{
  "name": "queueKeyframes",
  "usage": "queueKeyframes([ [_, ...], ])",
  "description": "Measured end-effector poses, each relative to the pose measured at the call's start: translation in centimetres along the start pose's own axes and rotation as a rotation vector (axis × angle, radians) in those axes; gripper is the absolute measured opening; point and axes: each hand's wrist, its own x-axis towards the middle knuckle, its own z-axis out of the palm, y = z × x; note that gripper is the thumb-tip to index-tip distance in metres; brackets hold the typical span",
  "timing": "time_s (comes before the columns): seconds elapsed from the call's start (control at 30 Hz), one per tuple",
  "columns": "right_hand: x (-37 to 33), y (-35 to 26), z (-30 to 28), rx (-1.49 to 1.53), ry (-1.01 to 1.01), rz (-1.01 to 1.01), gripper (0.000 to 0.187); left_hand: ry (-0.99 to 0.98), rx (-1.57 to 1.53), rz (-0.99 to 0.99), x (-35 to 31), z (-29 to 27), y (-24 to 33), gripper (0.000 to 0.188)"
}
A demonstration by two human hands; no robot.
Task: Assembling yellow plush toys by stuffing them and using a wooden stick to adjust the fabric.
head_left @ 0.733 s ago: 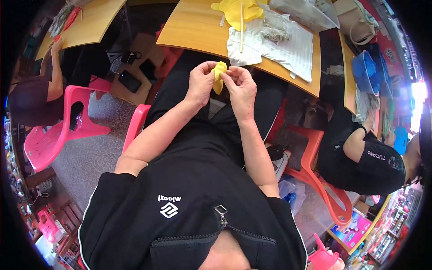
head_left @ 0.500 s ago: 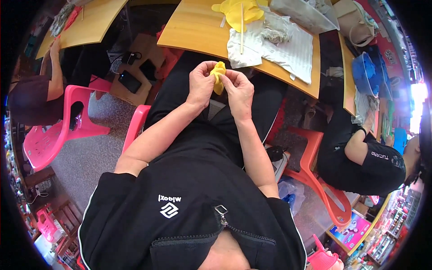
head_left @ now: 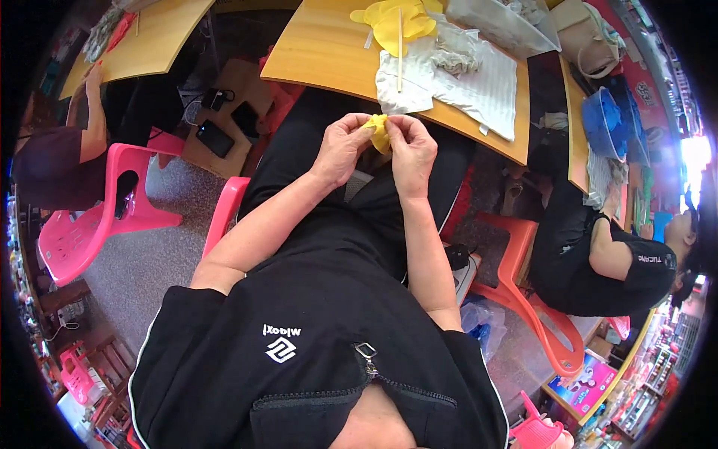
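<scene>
Small yellow piece (head_left: 381, 136) at upper centre of frame, between left hand (head_left: 339, 153) and right hand (head_left: 413, 155), about equally near; both pinch it in their fingertips; long axis roughly up-down; looks soft, thin, crumpled; above, smooth wood-toned table (head_left: 321, 49) bears yellow sheets (head_left: 379, 28), straight slim stick (head_left: 400, 60), striped white cloth (head_left: 482, 86).

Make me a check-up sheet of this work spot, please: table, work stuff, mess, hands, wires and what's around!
Surface: wooden table, partly covered by white cloths.
Work things: small yellow piece in front of the table; on it, yellow sheets with a thin stick across them.
Clutter: clear plastic bin at the far side.
Hands: left hand and right hand both pinch the small yellow piece.
Cables: cord near a flat black device.
Surroundings: pink chair left; orange chair and seated person right.
</scene>
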Motion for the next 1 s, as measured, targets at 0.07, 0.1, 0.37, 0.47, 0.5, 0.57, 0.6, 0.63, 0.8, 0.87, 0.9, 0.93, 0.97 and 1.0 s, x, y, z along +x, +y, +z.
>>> queueKeyframes([
  [0.07,0.6,0.5,-0.2,0.17,-0.04,0.045,0.009,-0.051,0.004,0.014,-0.2,0.0,0.1,0.015],
  [0.1,0.7,0.9,-0.4,0.171,-0.037,0.047,0.009,-0.132,0.09,0.051,-0.4,0.2,0.3,0.012],
  [0.37,0.7,2.0,-0.2,0.28,-0.26,0.227,0.01,-0.328,0.484,-0.052,0.4,-1.4,1.7,0.026],
  [0.47,1.0,0.9,-0.8,0.187,-0.102,0.164,0.015,-0.041,0.327,-0.06,0.8,-1.3,1.8,0.026],
  [0.5,1.0,0.5,-1.2,0.176,-0.139,0.175,0.015,-0.038,0.323,-0.057,1.0,-1.6,1.9,0.026],
  [0.57,0.4,-0.3,-0.7,0.187,-0.18,0.181,0.015,-0.054,0.338,-0.119,1.2,-2.1,2.1,0.027],
  [0.6,0.3,-0.4,-0.6,0.187,-0.179,0.183,0.015,-0.095,0.31,-0.097,1.0,-1.8,2.0,0.028],
  [0.63,0.2,-0.4,-0.6,0.037,-0.186,0.148,0.014,-0.095,0.31,-0.099,0.9,-1.9,1.9,0.028],
  [0.8,0.6,0.3,-1.1,-0.139,-0.112,0.074,0.013,-0.111,0.496,-0.015,0.7,-1.4,2.5,0.016],
  [0.87,0.8,1.2,-1.1,-0.051,-0.109,0.133,0.015,-0.057,0.708,0.108,0.6,-1.1,2.6,0.014],
  [0.9,0.7,1.3,-1.0,-0.05,-0.107,0.133,0.015,0.001,0.916,0.233,0.6,-1.1,2.6,0.015],
  [0.93,0.5,1.4,-0.7,0.044,-0.113,0.191,0.014,-0.002,0.917,0.234,0.6,-1.1,2.6,0.015],
  [0.97,0.5,1.3,-0.5,0.139,-0.122,0.248,0.014,0.007,1.056,0.395,0.7,-1.2,2.5,0.015],
  [1.0,0.5,1.3,-0.4,0.241,-0.127,0.257,0.014,0.017,1.191,0.56,0.7,-1.3,2.5,0.015],
])
